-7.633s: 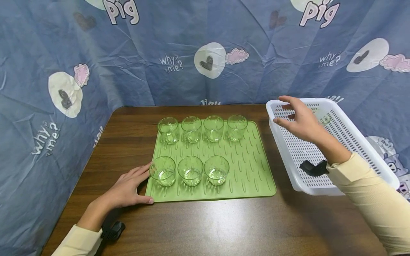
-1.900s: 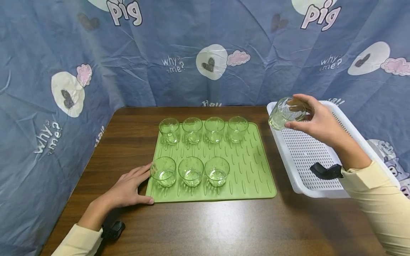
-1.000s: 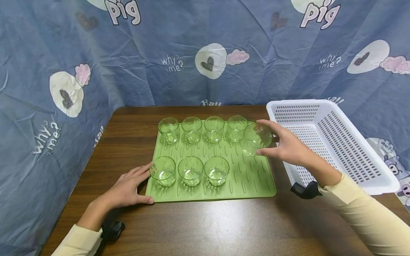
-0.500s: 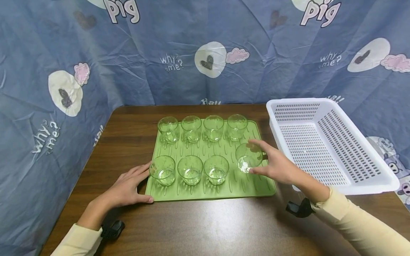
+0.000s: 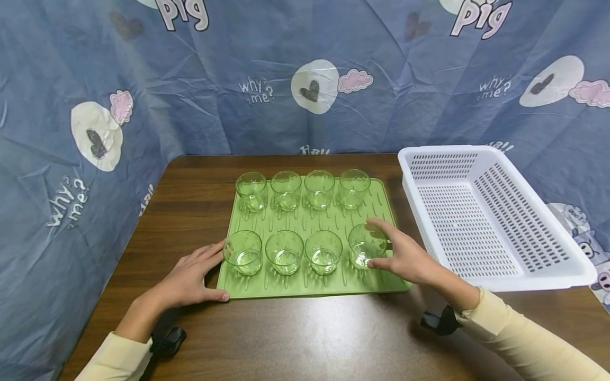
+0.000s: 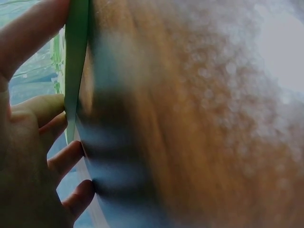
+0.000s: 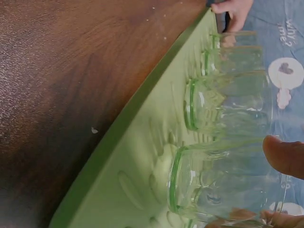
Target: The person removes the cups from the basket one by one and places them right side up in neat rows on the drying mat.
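Note:
A green ribbed mat (image 5: 295, 286) lies on the table with two rows of clear drinking glasses standing upright on it. My right hand (image 5: 405, 256) holds the glass (image 5: 366, 247) at the right end of the front row, thumb on the near side and fingers round the far side. Seen from the right wrist, that glass (image 7: 223, 183) has its base down at the mat, with the thumb near its rim. My left hand (image 5: 190, 278) rests at the mat's left edge, fingers spread and thumb at the front corner, beside the leftmost front glass (image 5: 243, 255).
To the right of the mat stands a white perforated plastic basket (image 5: 414, 206) with nothing inside. Several glasses form the back row, ending in one glass (image 5: 354, 189) at the right. A blue patterned cloth (image 5: 200, 106) hangs behind the brown wooden table (image 5: 305, 338).
The right hand took a glass from the basket, carried it left over the mat, then brought it toward me and down to the front row's right end. The left hand stayed put.

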`<state>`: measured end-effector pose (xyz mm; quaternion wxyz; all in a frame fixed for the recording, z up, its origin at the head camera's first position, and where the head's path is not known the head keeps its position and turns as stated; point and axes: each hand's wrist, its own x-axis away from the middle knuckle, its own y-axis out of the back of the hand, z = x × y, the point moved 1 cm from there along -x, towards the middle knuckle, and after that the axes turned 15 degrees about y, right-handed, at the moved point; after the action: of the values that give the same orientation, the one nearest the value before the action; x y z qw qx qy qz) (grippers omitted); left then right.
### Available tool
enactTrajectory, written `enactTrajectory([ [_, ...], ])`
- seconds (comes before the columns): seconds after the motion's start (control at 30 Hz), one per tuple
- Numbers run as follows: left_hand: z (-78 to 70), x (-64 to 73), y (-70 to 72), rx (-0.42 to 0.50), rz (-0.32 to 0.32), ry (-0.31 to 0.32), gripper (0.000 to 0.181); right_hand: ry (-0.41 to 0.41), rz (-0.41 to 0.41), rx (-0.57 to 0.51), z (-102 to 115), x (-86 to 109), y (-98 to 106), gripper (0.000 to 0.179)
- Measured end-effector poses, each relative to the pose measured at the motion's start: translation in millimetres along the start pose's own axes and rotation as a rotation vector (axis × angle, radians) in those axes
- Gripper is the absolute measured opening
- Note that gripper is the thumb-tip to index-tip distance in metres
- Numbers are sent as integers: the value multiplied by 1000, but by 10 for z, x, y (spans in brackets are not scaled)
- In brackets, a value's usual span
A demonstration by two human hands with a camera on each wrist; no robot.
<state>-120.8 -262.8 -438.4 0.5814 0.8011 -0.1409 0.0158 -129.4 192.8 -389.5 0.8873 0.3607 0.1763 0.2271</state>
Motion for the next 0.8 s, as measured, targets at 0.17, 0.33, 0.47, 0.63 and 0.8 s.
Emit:
enactTrajectory([
  [0.17, 1, -3, 3, 5, 0, 2, 104, -10, 12, -27, -19, 3, -38, 89],
  [0.33, 0, 2, -5, 1, 0, 0, 105, -21, 17, -30, -26, 6, -60, 89],
  [0.47, -5, 2, -11, 0, 0, -2, 105, -6, 12, -22, -35, 17, -57, 88],
  [0.63, -13, -2, -11, 4, 1, -3, 104, 10, 15, -13, -58, 32, -54, 87],
  [0.8, -20, -3, -6, 5, -5, -6, 104, 5, 26, -7, -70, 38, -60, 88],
])
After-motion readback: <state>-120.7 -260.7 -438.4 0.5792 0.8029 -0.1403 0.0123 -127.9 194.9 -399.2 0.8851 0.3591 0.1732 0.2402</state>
